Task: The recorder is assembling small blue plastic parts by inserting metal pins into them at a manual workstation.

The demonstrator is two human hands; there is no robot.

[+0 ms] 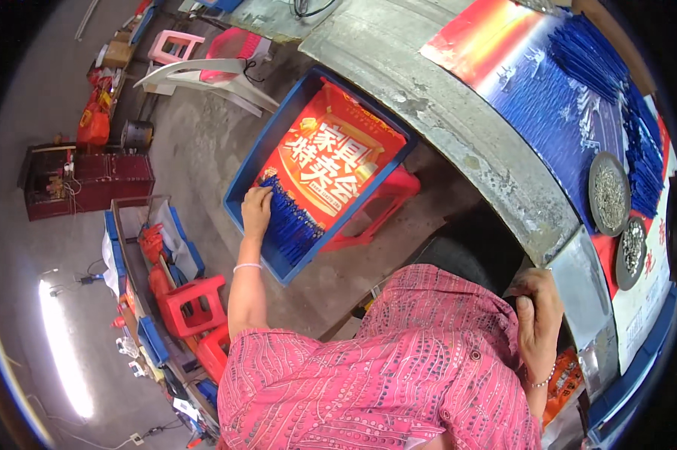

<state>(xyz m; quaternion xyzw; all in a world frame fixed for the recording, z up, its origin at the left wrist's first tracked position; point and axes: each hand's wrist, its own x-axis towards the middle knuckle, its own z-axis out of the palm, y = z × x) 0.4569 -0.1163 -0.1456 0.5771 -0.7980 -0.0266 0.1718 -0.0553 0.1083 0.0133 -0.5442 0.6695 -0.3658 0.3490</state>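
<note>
My left hand reaches into a blue plastic crate. Its fingers are closed at the left end of a row of thin blue cords, which have small light-coloured ends. The cords lie side by side on a red and orange printed sheet that lines the crate. Beside the metal table's edge, my right hand is held with its fingers curled and the thumb upward. Whatever may be in its grasp is hidden.
A red plastic stool stands beneath the crate. On the metal-topped table lie bundles of blue cords and two round dishes of small metal parts. A white chair stands beyond the crate; red stools are at left.
</note>
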